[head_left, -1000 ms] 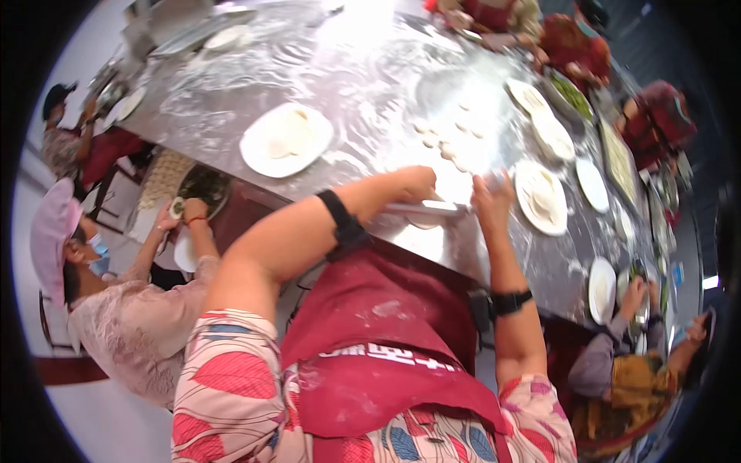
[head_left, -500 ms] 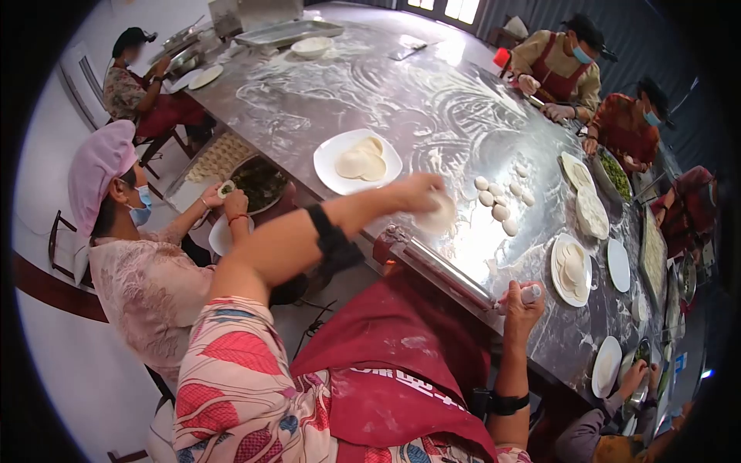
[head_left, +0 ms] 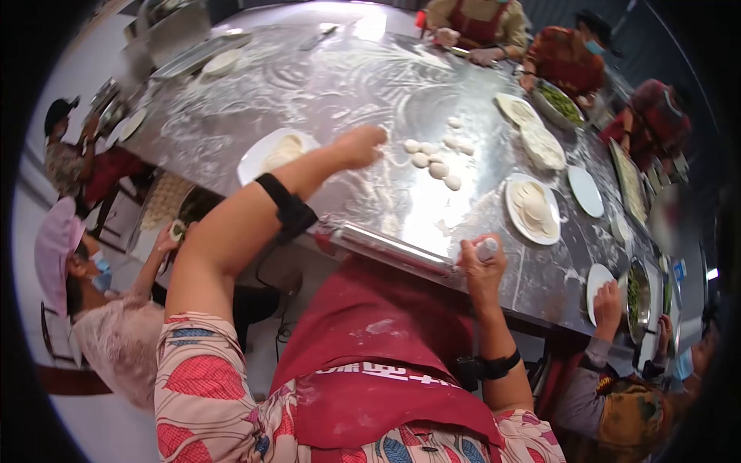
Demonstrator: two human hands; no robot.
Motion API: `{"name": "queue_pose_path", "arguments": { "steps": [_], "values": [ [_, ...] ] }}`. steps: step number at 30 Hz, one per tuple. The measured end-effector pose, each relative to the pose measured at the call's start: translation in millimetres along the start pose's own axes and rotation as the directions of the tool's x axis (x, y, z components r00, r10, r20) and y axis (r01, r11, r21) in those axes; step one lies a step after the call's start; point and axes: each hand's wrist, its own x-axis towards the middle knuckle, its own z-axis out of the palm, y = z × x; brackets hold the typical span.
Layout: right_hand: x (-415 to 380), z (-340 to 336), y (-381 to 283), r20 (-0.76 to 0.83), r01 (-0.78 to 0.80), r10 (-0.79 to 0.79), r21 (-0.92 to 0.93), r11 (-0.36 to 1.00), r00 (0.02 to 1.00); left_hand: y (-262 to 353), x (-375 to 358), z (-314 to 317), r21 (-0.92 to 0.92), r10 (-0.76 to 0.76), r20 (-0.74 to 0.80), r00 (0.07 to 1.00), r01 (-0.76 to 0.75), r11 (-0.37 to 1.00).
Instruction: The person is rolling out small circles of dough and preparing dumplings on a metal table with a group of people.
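Note:
My left hand (head_left: 361,147) is over the floured table (head_left: 255,92), its fingers curled together; anything they hold is too blurred to make out. Beyond my left forearm, a white plate (head_left: 253,163) with thin round dough wrappers (head_left: 283,153) is partly hidden. Near the front edge, my right hand (head_left: 482,268) is closed around a short rolling pin (head_left: 486,248) whose pale end shows. Beside it a shiny metal cylinder (head_left: 394,248) lies along the edge. Several small dough pieces (head_left: 438,170) are grouped between and beyond my hands.
Right of the dough pieces stands a plate (head_left: 515,224) with stacked wrappers (head_left: 532,204). Farther right are an empty plate (head_left: 585,191) and a bowl of green filling (head_left: 557,104). A co-worker in a pink cap (head_left: 58,251) sits at left; others work around the table.
The view has shifted, moving the table contents leftward and upward. The wrapper seen at my left hand is no longer visible there. My right hand keeps its hold on the rolling pin.

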Motion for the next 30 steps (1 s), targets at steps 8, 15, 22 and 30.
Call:
{"name": "queue_pose_path", "arguments": {
  "steps": [8,15,22,30],
  "values": [
    [-6.2,-2.6,-0.9,0.028,-0.054,0.052,0.046,0.997,0.998,106.3,69.7,104.9,0.227,0.433,0.262,0.862,-0.492,0.841],
    [-2.8,-8.4,5.4,0.031,0.055,-0.054,-0.03,0.998,0.998,121.5,81.0,109.7,0.328,0.413,0.265,0.871,-0.484,0.811],
    [-4.8,-7.8,3.0,0.046,0.008,-0.008,-0.005,1.0,0.999,127.4,59.3,90.5,0.238,0.383,0.302,0.873,-0.458,0.856],
    [1.7,-6.9,3.6,0.053,-0.016,0.016,0.01,1.0,0.998,87.1,-20.1,73.2,-0.334,0.0,0.553,0.833,0.222,0.916]
  ]
}}
